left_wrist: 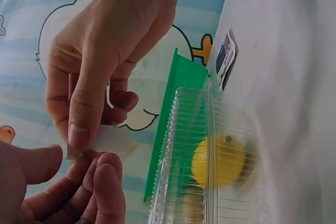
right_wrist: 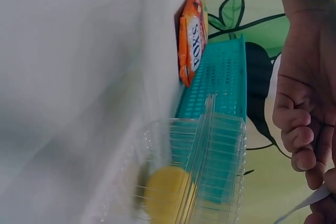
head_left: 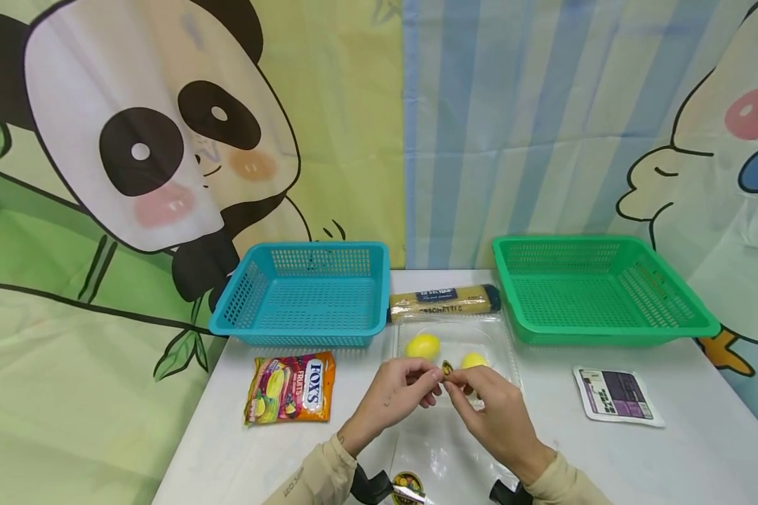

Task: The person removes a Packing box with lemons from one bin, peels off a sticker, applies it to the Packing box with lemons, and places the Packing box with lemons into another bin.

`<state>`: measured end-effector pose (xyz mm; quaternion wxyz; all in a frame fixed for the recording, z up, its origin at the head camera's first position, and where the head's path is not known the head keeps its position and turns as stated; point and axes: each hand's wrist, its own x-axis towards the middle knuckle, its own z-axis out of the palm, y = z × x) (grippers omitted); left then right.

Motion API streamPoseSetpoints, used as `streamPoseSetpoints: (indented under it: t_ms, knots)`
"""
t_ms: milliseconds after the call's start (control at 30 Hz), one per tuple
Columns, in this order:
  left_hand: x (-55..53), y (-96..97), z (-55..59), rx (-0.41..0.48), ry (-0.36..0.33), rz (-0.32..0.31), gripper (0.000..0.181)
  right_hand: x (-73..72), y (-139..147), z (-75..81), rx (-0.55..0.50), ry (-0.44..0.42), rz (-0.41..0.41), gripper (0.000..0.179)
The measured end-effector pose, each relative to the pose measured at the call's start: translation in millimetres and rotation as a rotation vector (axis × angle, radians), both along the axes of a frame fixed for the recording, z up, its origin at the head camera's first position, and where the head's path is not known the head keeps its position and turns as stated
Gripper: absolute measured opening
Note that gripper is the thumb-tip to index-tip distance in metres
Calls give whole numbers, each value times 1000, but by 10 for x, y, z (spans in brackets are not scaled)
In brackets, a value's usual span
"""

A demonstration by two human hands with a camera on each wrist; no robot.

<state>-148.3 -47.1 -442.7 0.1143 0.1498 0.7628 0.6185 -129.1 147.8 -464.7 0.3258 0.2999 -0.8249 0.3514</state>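
In the head view, both hands meet over a clear plastic clamshell box (head_left: 508, 351). Thumb and fingers of the left hand (head_left: 388, 393) pinch one edge of a small sticker (head_left: 446, 367), dark with a yellow print. The right hand (head_left: 499, 414) pinches the same sticker from the other side. Its pale back shows as a whitish strip (left_wrist: 115, 141) below the right thumb in the left wrist view, and as a white strip (right_wrist: 311, 203) in the right wrist view. Two lemons lie in the box: one lemon (head_left: 422, 346) at left, another lemon (head_left: 474, 360) partly behind the right hand.
Behind the box lies a spaghetti pack (head_left: 445, 301), between a blue basket (head_left: 379, 330) and a green basket (head_left: 613, 335). A Fox's candy bag (head_left: 290, 389) lies at left, a white-and-purple packet (head_left: 617, 396) at right. Near the front is a round fruit sticker (head_left: 407, 482).
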Motion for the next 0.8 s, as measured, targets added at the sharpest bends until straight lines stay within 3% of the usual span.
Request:
streamPoseSetpoints:
  t_ms: [267, 367, 533, 800]
  knots:
    - [-32, -30, -24, -15, 55, 0, 21, -38, -31, -5, 1, 78, 38, 16]
    - [-47, -40, -21, -32, 75, 21, 20, -35, -4, 4, 8, 57, 8, 21]
    - [-79, -39, -4, -47, 98, 51, 17, -82, 79, 31, -27, -42, -117, 35]
    - [-140, -16, -22, -70, 166, 50, 16, -191, 143, 66, -102, -142, -169, 18]
